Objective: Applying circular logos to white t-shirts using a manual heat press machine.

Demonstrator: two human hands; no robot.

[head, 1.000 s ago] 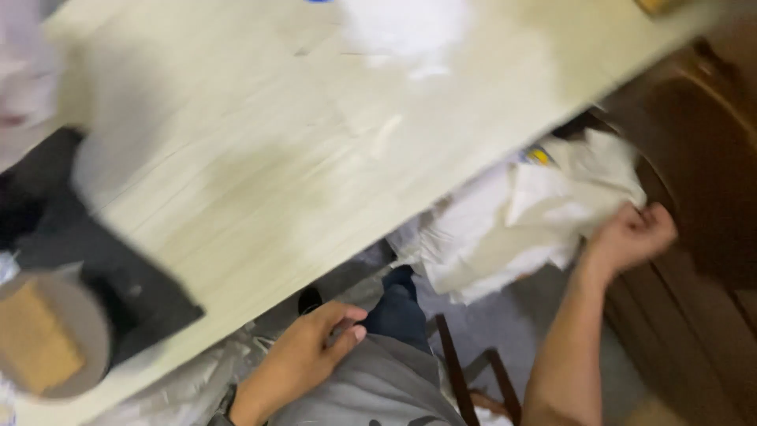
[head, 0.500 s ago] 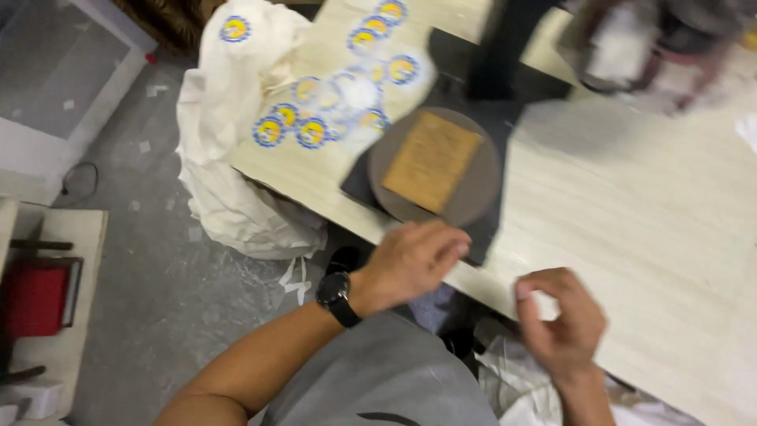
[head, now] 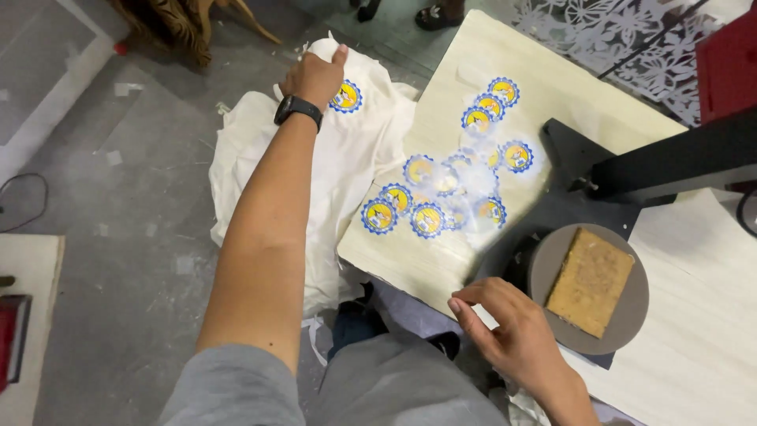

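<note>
Left hand: the left hand [head: 315, 77] reaches out over a pile of white cloth [head: 331, 166], fingers curled and grasping its top layer, thumb raised.
Cloth: it hangs off the table's left corner down towards the grey floor [head: 134, 205]; one round blue-and-yellow badge [head: 345, 96] is on the cloth, just beside the knuckles.
Right hand: the right hand [head: 516, 335] rests at the near edge of the table [head: 473, 87], fingers loosely bent and holding nothing (fingertips touch the wood).
Stickers: a cluster of round stickers [head: 453, 185] lies on the table, between the two hands.
Disc: a grey round disc [head: 631, 315] carrying a tan square pad [head: 590, 280] sits just right of the right hand.
Open room: bare floor spreads left of the cloth; bare tabletop lies along the near edge.
</note>
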